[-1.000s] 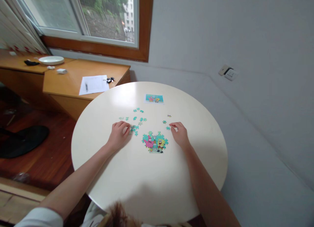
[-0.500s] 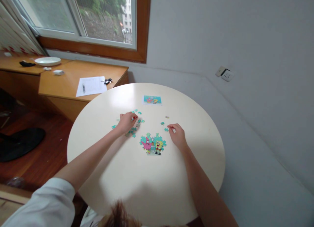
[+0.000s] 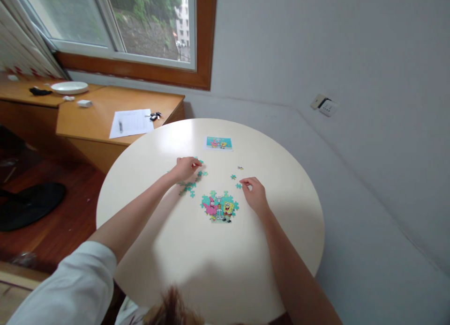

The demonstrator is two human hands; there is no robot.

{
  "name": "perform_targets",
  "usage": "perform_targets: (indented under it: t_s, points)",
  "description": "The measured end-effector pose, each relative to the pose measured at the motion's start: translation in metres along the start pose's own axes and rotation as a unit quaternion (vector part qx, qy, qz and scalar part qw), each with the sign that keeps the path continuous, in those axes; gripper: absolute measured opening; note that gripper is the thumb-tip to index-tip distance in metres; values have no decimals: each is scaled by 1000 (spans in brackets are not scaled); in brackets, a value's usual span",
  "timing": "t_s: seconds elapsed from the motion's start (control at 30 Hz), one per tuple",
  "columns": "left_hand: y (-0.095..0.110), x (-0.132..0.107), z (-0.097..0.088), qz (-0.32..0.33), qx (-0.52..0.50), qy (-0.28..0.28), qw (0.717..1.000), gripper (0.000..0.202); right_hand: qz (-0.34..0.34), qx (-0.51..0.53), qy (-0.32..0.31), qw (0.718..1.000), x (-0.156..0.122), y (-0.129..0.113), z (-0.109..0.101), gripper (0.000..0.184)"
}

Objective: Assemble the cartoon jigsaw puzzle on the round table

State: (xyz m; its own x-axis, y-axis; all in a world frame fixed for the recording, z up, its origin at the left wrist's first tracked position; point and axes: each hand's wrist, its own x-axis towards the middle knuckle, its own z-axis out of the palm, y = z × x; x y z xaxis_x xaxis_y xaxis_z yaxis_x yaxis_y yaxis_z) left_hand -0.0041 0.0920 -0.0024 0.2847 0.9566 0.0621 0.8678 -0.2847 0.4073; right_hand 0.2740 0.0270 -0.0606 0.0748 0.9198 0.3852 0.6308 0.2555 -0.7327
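Note:
My left hand [image 3: 188, 168] reaches over the loose pieces on the left, its thumb and fingers pinched at the edge of a teal jigsaw puzzle piece [image 3: 200, 161]. More teal puzzle pieces [image 3: 191, 186] lie under and below that hand, partly hidden by it. My right hand [image 3: 253, 192] is closed in a pinch beside another teal puzzle piece [image 3: 239, 186]; whether anything is between its fingertips is too small to tell. Between the hands and closer to me lies a partly joined jigsaw puzzle [image 3: 219, 206] with pink and yellow cartoon figures and an uneven edge.
Everything rests on a round white table [image 3: 211, 259]. At its far side lies a reference picture card [image 3: 218, 143]. Two single pieces [image 3: 233, 177] sit near my right hand. A wooden desk [image 3: 105, 100] holds papers, keys and a white plate [image 3: 69, 87]. A wall stands to the right.
My left hand has shifted slightly up and to the right, onto the farther loose pieces. My right hand and the joined puzzle stay where they were.

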Motion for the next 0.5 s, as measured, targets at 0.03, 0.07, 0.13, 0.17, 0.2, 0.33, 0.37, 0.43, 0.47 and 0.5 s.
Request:
perform_targets:
  t_s: [0.03, 0.07, 0.13, 0.17, 0.2, 0.33, 0.37, 0.43, 0.47, 0.5]
  points:
    - [-2, 0, 0, -4, 3, 0, 1000, 27, 2, 0, -2, 1000, 0, 0, 0, 21]
    - [-5, 0, -1, -9, 7, 0, 1000, 28, 2, 0, -4, 1000, 0, 0, 0, 21]
    - [-11, -1, -2, -18, 13, 3, 1000, 29, 1, -1, -8, 1000, 1, 0, 0, 21]
    - [-14, -2, -4, -23, 15, 7, 1000, 30, 0, -2, -8, 1000, 1, 0, 0, 21]
    - [-18, -2, -6, -28, 18, 11, 999, 30, 0, -3, -8, 1000, 1, 1, 0, 21]
    - [-34, -6, -14, -50, 29, 23, 998, 29, -1, -8, -6, 1000, 1, 1, 0, 20]
    - [-39, -8, -16, -56, 32, 26, 998, 28, -3, -9, -7, 1000, 1, 1, 0, 20]
    - [-48, -10, -20, -68, 38, 30, 997, 27, -7, -10, -7, 1000, 1, 2, 0, 20]
    - [-53, -12, -22, -75, 40, 31, 996, 27, -9, -10, -7, 1000, 1, 2, 0, 20]
    - [-57, -14, -24, -81, 43, 32, 995, 26, -9, -10, -7, 1000, 1, 2, 0, 20]
